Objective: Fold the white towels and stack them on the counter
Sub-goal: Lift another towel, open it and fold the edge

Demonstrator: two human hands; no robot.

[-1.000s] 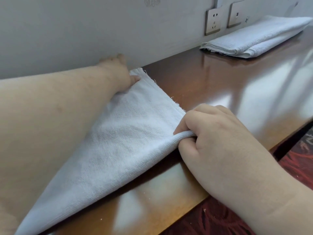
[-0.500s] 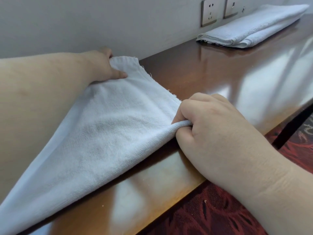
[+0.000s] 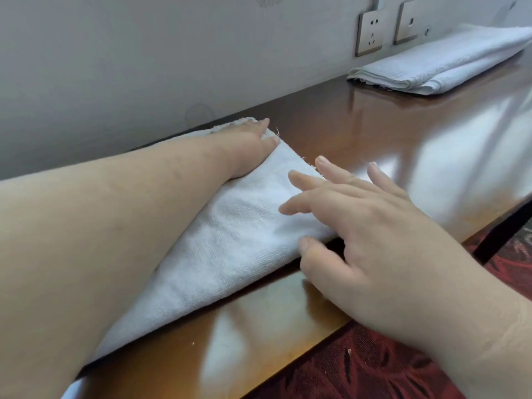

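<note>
A white towel [image 3: 230, 243] lies folded flat on the glossy wooden counter [image 3: 403, 145], running from the lower left toward the wall. My left hand [image 3: 250, 145] rests palm down on its far corner, fingers together, and my forearm covers the towel's left side. My right hand [image 3: 345, 214] hovers over the towel's near right corner with its fingers spread and nothing held. A second white towel [image 3: 437, 64], folded, sits on the counter at the far right against the wall.
A pale wall runs along the counter's back edge, with a power socket [image 3: 371, 31] and a switch plate [image 3: 410, 23] near the folded towel. Below the counter's front edge lies red patterned carpet [image 3: 388, 367].
My right hand has let go of the towel corner it was pinching and opened its fingers. The towel has dropped flat onto the counter. My left hand now presses the far corner down.
</note>
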